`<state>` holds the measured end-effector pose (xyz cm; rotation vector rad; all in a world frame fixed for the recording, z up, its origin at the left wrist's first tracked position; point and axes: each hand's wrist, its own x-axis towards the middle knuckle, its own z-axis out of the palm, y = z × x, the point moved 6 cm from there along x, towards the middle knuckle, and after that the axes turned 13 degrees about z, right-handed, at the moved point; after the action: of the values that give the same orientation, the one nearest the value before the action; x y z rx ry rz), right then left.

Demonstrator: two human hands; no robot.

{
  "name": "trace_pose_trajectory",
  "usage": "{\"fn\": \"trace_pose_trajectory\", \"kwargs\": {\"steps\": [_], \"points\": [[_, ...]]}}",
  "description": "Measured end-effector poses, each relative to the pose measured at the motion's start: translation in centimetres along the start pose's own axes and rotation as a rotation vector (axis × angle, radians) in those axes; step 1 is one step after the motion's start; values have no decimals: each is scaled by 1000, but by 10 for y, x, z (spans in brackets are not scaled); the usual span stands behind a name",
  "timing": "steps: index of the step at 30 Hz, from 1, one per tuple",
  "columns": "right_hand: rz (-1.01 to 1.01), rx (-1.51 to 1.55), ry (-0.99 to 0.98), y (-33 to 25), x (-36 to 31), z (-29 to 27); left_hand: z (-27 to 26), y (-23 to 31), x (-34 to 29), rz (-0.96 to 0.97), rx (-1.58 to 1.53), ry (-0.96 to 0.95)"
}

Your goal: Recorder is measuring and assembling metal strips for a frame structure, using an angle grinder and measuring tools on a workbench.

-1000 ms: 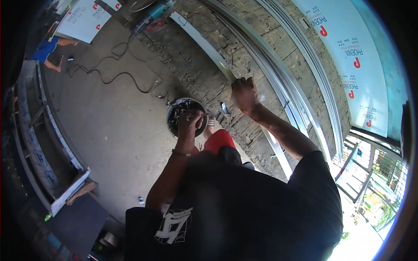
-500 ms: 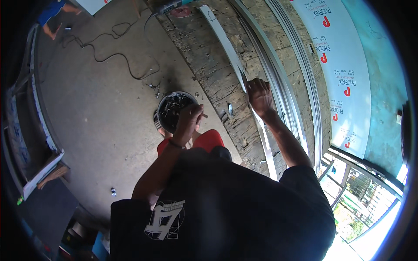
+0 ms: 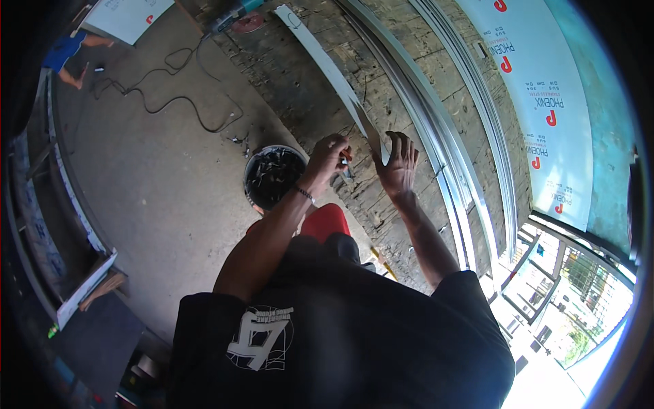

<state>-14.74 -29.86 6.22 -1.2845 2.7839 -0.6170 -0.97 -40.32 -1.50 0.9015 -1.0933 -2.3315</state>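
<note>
A long flat metal strip (image 3: 320,58), faced in white at its far part and bare and shiny nearer me, lies along the rough wooden bench. My right hand (image 3: 397,167) is beside its near part, fingers stretched and thumb apart; whether the palm touches the metal is hard to tell. Just left of the strip, over the bench edge, my left hand (image 3: 328,162) is closed around a small orange-brown thing (image 3: 347,156) with a pale tip, too small to name. Below and left of that hand stands a dark bucket (image 3: 246,178) full of dark scraps.
Several long metal profiles (image 3: 436,136) lie along the bench (image 3: 381,218) at right. Film-covered sheet (image 3: 545,116) stands beyond them. A teal power tool (image 3: 240,9) is at the far end, its black cord (image 3: 184,99) looping over the floor. Another person's leg (image 3: 71,76) shows far left.
My left hand has moved from over the bucket right to the bench edge by the strip. My right hand's fingers have opened from a curled grip on the strip. The view has shifted slightly.
</note>
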Motion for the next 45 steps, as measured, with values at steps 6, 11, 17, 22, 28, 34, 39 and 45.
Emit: {"fn": "trace_pose_trajectory", "kwargs": {"steps": [6, 11, 17, 22, 28, 34, 39, 45], "points": [[176, -35, -100, 32, -16, 17, 10, -3, 20, 82, -38, -43], [129, 40, -66, 37, -18, 16, 23, 20, 34, 278, 297, -131], [160, 174, -149, 51, -9, 12, 54, 54, 40, 680, 1049, -298], [166, 280, -158, 63, -4, 11, 79, 60, 45, 712, 1297, -411], [216, 370, -226, 72, 1, 11, 100, 65, 50, 785, 1520, -532], [252, 418, -309, 76, 3, 10, 108, 61, 57, 809, 1605, -635], [284, 416, -398, 79, 4, 9, 115, 62, 56, 827, 1697, -683], [273, 464, -338, 82, 5, 11, 114, 64, 62, 832, 1705, -662]]}}
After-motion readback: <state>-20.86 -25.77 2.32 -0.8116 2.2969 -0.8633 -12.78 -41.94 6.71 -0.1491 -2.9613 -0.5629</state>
